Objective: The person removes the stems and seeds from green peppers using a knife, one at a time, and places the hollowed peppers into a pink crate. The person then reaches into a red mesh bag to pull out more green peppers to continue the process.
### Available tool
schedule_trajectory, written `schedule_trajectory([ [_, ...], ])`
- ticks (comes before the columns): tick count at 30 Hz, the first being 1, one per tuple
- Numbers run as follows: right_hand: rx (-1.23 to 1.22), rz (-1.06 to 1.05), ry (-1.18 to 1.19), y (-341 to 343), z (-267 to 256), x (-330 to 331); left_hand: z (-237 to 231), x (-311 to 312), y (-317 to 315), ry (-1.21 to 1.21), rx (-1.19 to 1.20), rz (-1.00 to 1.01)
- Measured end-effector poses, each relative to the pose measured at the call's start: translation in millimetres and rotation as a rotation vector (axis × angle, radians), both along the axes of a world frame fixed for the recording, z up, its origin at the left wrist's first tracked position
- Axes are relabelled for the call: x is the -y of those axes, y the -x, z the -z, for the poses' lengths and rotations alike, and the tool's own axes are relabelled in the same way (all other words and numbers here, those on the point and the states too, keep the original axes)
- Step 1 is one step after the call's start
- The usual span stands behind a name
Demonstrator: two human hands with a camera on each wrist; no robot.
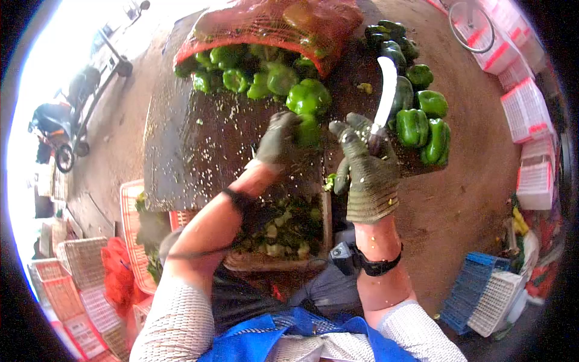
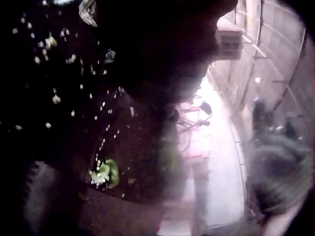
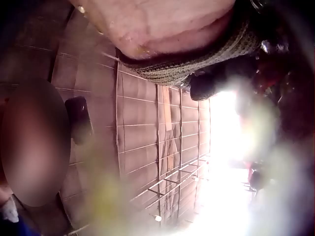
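In the head view my gloved left hand (image 1: pixel 280 140) is at the middle of the dark board, its fingers curled against a green bell pepper (image 1: pixel 309 131). Just beyond it sits another bell pepper (image 1: pixel 309 96), bright and glossy. My gloved right hand (image 1: pixel 369 169), to the right, holds a knife (image 1: pixel 386 90) by its dark handle, the pale curved blade pointing away from me. That blade overlaps darker peppers behind it. The left wrist view is mostly dark, with a green scrap (image 2: pixel 106 173) on the board. In the right wrist view a glove cuff (image 3: pixel 167 73) shows; the knife is hidden there.
A red mesh sack (image 1: pixel 265 24) spills several peppers onto the board (image 1: pixel 181 145), which is strewn with seeds. More peppers (image 1: pixel 412 128) line its right side. Below the board's near edge stands a crate (image 1: pixel 277 262) of green and pale scraps. Stacked crates (image 1: pixel 482 289) flank both sides.
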State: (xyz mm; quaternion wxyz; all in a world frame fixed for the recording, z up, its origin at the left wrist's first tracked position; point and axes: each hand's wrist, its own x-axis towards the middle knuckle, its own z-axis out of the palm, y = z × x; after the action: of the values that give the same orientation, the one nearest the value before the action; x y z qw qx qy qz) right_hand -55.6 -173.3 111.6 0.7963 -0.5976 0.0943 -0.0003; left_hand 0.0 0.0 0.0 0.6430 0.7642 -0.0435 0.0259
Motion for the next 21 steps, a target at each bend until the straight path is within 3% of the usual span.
schedule_trajectory([
  [1, 0.012, 0.007, 0.010, 2, 1, -6, -14, -21, 15, -0.482, 0.291, -0.023],
  [4, 0.052, -0.058, 0.008, 5, -3, -10, -56, -50, 61, -0.092, 0.268, 0.144],
  [6, 0.180, -0.160, 0.026, 14, 8, -34, -72, -70, 80, 0.204, -0.013, 0.151],
  [9, 0.200, -0.322, 0.113, 35, 9, -72, -100, -49, 110, 0.623, -0.016, 0.181],
  [10, 0.197, -0.339, 0.289, 39, 2, -73, -98, -50, 107, 0.512, -0.068, 0.085],
  [11, 0.200, -0.338, 0.291, 40, 3, -76, -96, -54, 104, 0.403, -0.124, -0.013],
  [12, 0.203, -0.338, 0.298, 39, 5, -79, -90, -54, 105, 0.589, -0.155, -0.015],
  [15, 0.285, -0.328, 0.274, 37, 11, -90, -84, -64, 104, 0.453, -0.106, -0.094],
  [18, 0.369, -0.387, 0.353, 38, 23, -99, -101, -90, 97, 0.563, -0.006, -0.128],
  [21, 0.166, -0.596, 0.476, 48, 9, -98, -95, -128, 92, 0.193, 0.127, -0.047],
])
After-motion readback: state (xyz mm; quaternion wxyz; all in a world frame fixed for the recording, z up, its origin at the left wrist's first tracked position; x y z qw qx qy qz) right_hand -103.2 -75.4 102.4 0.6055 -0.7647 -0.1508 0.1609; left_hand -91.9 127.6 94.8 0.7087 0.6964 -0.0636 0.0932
